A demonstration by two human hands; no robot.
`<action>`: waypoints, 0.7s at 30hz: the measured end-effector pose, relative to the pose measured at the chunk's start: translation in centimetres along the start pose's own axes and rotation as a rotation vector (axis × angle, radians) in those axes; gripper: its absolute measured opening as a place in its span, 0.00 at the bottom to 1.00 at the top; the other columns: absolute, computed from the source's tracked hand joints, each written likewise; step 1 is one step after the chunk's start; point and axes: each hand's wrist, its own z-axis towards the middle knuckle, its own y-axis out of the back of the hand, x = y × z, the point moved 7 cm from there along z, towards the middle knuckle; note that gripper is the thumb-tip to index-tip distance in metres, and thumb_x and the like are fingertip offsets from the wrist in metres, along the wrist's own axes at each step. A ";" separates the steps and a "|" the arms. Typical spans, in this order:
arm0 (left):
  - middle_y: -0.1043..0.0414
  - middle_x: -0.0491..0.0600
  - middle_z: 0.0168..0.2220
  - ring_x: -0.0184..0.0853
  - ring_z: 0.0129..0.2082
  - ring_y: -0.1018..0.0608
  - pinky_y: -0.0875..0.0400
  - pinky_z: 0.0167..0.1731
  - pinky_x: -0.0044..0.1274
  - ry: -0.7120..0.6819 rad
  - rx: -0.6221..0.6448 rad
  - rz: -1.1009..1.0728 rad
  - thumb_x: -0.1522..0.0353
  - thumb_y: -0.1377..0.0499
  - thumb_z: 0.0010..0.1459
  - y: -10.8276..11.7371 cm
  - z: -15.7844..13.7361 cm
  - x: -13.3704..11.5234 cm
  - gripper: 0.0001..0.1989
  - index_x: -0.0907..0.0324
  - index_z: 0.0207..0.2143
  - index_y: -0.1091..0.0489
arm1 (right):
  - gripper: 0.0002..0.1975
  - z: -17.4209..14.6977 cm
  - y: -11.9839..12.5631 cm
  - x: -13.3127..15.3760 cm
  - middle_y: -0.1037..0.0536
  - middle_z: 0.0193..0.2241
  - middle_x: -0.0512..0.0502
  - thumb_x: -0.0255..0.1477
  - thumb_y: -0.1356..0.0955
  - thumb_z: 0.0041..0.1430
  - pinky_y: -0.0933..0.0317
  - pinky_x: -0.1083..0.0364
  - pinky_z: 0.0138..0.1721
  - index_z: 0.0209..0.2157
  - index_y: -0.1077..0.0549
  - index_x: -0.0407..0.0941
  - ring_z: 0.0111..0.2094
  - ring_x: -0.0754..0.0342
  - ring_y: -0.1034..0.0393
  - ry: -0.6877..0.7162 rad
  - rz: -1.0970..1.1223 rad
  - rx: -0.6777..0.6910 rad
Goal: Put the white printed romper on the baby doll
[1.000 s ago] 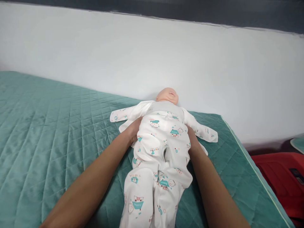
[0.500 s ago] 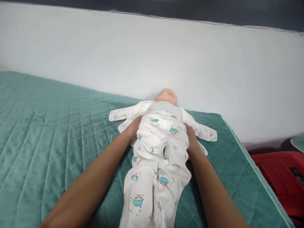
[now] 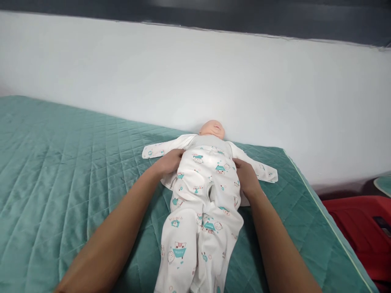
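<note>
A baby doll [image 3: 213, 129] lies on its back with its head toward the wall. It wears a white printed long-sleeved shirt [image 3: 160, 149], open at the front with both sleeves spread out. White printed baby pants [image 3: 200, 183] cover its body from the chest down. My left hand [image 3: 171, 160] is closed at the left edge of the pants near the waist, its fingertips partly hidden by the cloth. On the opposite side, my right hand [image 3: 246, 176] grips the right edge at about the same height.
Under the doll spreads a green quilted bedcover [image 3: 82, 179]. Behind it rises a white wall [image 3: 152, 77] with a dark band along the top. A red case-like object [image 3: 357, 228] stands beyond the bed's right edge.
Both hands have shifted outward from under the doll's sides, and more of their backs shows. The shirt's lower flaps now lie closer in to the body. The view has tipped slightly up.
</note>
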 end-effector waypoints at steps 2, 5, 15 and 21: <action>0.22 0.51 0.34 0.44 0.38 0.24 0.32 0.36 0.28 0.042 -0.022 0.028 0.64 0.45 0.50 0.5 0.1 0.5 0.12 0.60 0.30 0.25 | 0.13 0.2 0.4 -0.6 0.18 0.37 0.43 0.33 0.35 0.52 0.34 0.47 0.44 0.36 0.21 0.46 0.44 0.42 0.27 -0.010 -0.006 -0.036; 0.23 0.49 0.32 0.40 0.34 0.25 0.34 0.33 0.26 0.061 -0.116 0.096 0.64 0.45 0.52 1.3 0.0 0.3 0.09 0.59 0.27 0.28 | 0.13 0.3 1.0 -1.0 0.19 0.40 0.43 0.32 0.36 0.54 0.34 0.47 0.45 0.38 0.22 0.46 0.45 0.43 0.26 -0.050 -0.047 -0.081; 0.26 0.48 0.41 0.35 0.42 0.26 0.32 0.43 0.26 -0.328 -0.154 0.068 0.62 0.44 0.61 0.9 -0.1 -2.4 0.09 0.56 0.38 0.27 | 0.10 -1.1 1.4 4.3 0.23 0.38 0.45 0.38 0.33 0.59 0.36 0.50 0.44 0.37 0.25 0.47 0.41 0.50 0.29 0.190 0.068 -0.250; 0.30 0.49 0.43 0.36 0.45 0.29 0.32 0.47 0.29 -0.413 -0.078 0.065 0.61 0.43 0.61 0.4 -0.3 -2.8 0.09 0.57 0.38 0.30 | 0.10 -0.5 0.0 4.0 0.30 0.50 0.45 0.38 0.30 0.57 0.41 0.50 0.52 0.35 0.31 0.47 0.53 0.49 0.36 0.229 0.282 -0.018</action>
